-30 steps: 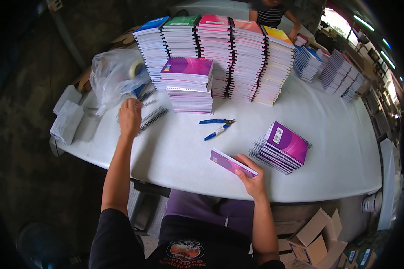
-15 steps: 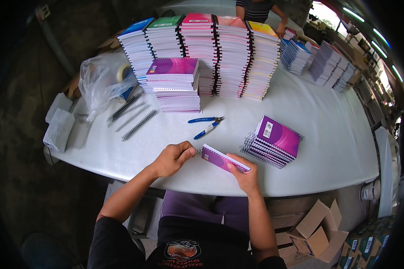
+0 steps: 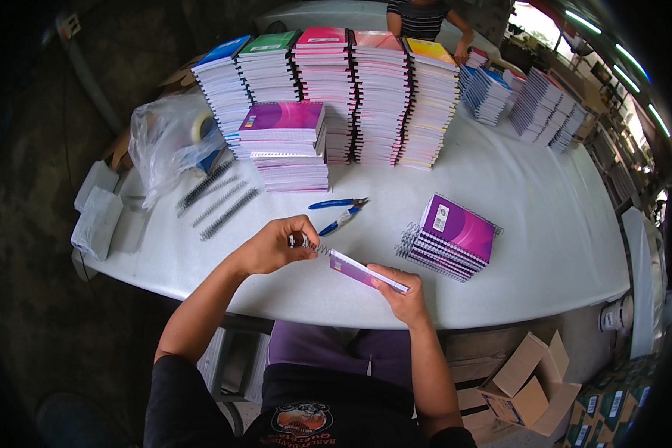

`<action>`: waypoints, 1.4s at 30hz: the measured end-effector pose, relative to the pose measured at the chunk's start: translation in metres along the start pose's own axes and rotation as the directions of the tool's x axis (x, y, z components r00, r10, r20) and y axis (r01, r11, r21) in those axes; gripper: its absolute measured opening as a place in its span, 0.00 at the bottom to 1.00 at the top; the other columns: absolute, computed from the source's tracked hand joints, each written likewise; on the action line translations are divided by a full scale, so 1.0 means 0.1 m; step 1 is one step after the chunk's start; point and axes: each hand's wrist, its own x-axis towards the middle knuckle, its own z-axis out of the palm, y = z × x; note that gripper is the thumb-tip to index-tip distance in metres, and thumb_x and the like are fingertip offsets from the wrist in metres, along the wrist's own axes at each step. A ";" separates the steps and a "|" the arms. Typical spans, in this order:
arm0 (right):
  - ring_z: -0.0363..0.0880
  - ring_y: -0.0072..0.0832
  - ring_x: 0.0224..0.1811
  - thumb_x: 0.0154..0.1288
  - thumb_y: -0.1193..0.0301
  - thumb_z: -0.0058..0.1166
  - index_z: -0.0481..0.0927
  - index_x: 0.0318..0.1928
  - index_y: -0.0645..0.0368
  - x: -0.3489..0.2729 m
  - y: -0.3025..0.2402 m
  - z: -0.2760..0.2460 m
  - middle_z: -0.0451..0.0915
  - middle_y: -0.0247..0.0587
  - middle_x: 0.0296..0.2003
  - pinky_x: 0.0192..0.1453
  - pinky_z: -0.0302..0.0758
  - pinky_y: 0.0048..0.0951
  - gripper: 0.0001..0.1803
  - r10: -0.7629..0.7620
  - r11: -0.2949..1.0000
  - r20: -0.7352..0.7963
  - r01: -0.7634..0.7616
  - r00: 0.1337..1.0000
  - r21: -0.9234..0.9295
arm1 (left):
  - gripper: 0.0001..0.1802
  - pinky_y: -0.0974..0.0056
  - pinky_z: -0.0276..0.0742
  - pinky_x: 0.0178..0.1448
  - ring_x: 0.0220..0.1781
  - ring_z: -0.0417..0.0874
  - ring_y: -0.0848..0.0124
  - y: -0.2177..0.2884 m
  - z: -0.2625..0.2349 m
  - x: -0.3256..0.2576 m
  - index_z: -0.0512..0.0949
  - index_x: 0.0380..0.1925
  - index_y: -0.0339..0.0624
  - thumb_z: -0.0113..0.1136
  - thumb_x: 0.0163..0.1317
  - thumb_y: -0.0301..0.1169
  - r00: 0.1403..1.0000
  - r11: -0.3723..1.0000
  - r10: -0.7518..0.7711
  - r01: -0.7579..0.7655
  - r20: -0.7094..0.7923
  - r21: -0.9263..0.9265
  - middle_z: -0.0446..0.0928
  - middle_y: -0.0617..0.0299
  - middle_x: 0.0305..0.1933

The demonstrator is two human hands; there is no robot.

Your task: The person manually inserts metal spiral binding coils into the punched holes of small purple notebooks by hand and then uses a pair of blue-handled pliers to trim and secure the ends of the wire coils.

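My left hand (image 3: 276,245) is closed round a dark spiral binding coil (image 3: 323,250), whose free end reaches the left corner of a purple-covered notebook (image 3: 362,272). My right hand (image 3: 400,293) grips that notebook by its other end, thumb on top, holding it tilted with its punched edge up. Beyond my hands lie blue-handled cutting pliers (image 3: 340,214), their jaws pointing right. To the right stands a pile of purple notebooks (image 3: 457,235) with coils sticking out at their sides. Several loose coils (image 3: 228,212) lie on the left of the table.
Tall stacks of coloured notebooks (image 3: 381,104) line the back, with a shorter stack of purple notebooks (image 3: 287,148) before them. A plastic bag (image 3: 164,142) and white wrapped blocks (image 3: 97,220) sit left. Another person (image 3: 424,19) is across the table. A cardboard box (image 3: 526,388) stands below right.
My left hand has shifted left and slightly up, its fingers now more curled, with more coil showing. The notebook has moved a little left and down with my right hand.
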 end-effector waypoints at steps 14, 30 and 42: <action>0.79 0.19 0.37 0.58 0.82 0.54 0.80 0.47 0.63 0.00 -0.03 0.00 0.83 0.41 0.39 0.42 0.74 0.20 0.15 -0.049 0.997 0.035 0.051 0.998 -0.051 | 0.19 0.72 0.67 0.32 0.26 0.69 0.78 0.22 -0.05 0.07 0.77 0.48 0.39 0.50 0.67 0.41 0.884 0.929 -0.358 0.369 0.301 0.022 0.73 0.66 0.23; 0.78 0.18 0.36 0.60 0.80 0.53 0.79 0.49 0.63 -0.01 -0.03 -0.01 0.82 0.40 0.38 0.41 0.74 0.19 0.15 0.008 1.000 0.076 -0.010 0.997 0.029 | 0.14 0.71 0.67 0.32 0.25 0.69 0.78 0.29 -0.05 0.15 0.77 0.45 0.38 0.53 0.66 0.35 0.915 0.979 -0.190 0.147 0.355 0.144 0.75 0.67 0.28; 0.79 0.19 0.37 0.61 0.79 0.54 0.78 0.50 0.62 -0.01 -0.05 0.01 0.83 0.41 0.38 0.42 0.74 0.20 0.15 0.083 0.996 0.054 -0.085 0.995 0.040 | 0.16 0.58 0.72 0.49 0.41 0.77 0.56 0.34 0.05 0.07 0.74 0.47 0.38 0.58 0.58 0.26 0.979 0.872 0.110 -0.179 0.174 0.456 0.77 0.53 0.39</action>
